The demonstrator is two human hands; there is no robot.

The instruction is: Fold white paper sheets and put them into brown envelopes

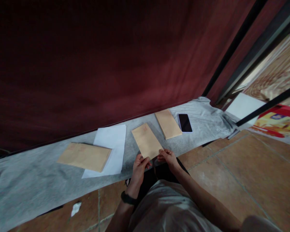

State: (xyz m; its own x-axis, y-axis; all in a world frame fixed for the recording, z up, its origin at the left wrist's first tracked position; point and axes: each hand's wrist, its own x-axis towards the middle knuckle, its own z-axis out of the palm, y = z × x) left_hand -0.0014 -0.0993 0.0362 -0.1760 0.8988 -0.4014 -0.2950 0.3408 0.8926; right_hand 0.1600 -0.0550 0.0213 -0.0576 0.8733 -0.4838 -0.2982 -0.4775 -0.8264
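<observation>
Pinching one brown envelope [147, 141] are two hands [139, 166] [168, 157] (one phone [185, 122] lies nearby).

The red print [145, 129] on the brown envelope [147, 141] I hold is too small and blurred for me to read. The envelope hides whatever parts of my left hand [140, 165] and right hand [168, 158] lie beneath it. To my left, another envelope [85, 156] covers part of the white paper [116, 141]. The grey cloth [21, 177] runs off the left edge, my shirt [171, 206] off the bottom. A black bar [268, 105] partly hides the red-and-yellow package [277, 124], which the right edge cuts off.
</observation>
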